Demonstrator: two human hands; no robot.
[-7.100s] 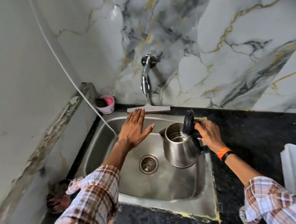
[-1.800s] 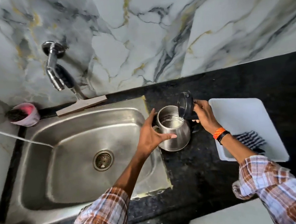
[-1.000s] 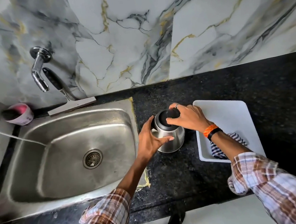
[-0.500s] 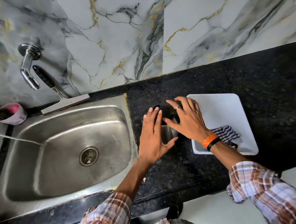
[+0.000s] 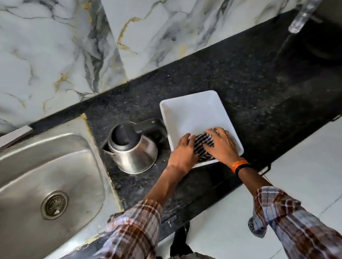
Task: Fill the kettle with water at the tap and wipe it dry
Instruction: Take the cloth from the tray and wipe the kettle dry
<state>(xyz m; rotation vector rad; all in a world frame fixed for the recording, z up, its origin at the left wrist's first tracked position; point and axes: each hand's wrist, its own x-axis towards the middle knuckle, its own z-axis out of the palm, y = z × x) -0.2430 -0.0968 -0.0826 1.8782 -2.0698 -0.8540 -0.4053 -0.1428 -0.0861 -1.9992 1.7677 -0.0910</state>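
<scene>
Both hands off kettle [image 5: 133, 148] now; left hand [image 5: 183, 151] & right hand [image 5: 219, 144] fingers grip striped cloth [image 5: 202, 147] in tray [image 5: 193, 110].

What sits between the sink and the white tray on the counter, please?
In the head view, the kettle stands on the black counter between the sink and the white tray.

A black speckled worktop [image 5: 234, 77] runs below a wall of white marble tiles [image 5: 43, 47] veined in grey and gold. A white tray [image 5: 193, 110] sits on the worktop. At the far right a clear bottle [image 5: 305, 12] leans above a dark round object [image 5: 329, 45]. White floor tiles [image 5: 314, 157] show below the worktop edge.
</scene>
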